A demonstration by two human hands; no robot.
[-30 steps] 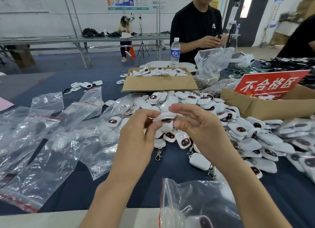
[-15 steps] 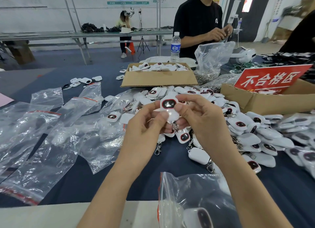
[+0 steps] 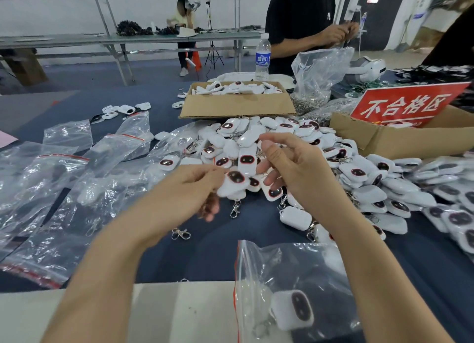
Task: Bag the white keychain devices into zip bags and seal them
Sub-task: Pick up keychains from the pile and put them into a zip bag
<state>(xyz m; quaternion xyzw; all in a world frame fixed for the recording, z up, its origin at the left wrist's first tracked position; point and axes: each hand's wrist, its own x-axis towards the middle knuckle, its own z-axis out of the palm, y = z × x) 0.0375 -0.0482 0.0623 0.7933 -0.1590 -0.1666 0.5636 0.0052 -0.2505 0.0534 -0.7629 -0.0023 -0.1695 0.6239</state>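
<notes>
Left hand (image 3: 189, 188) and its device (image 3: 233, 182) blur; nearest zip bag (image 3: 282, 265) is cropped below.

packing / qc workshop, small factory-floor type. landmark: open cardboard box (image 3: 237, 106) mid-table, full of white keychain devices (image 3: 246, 89). this side of the box: big loose heap of the same units w/ metal clips, on a dark blue table (image 3: 218, 253). left of the box: lots of clear zip bags (image 3: 64, 188) w/ red seal strips. right of the box: 2nd carton (image 3: 400, 142) holding a red sign (image 3: 407, 106) w/ white chinese characters, plus a clear bag of small metal parts (image 3: 318, 81). behind the box: water bottle (image 3: 263, 58), person in black tee (image 3: 300, 16) working at the table, and farther back a long metal-frame bench (image 3: 102, 38) w/ another person (image 3: 183, 22) at it, tripod (image 3: 213, 55) alongside. plain white wall (image 3: 64, 9).
</notes>
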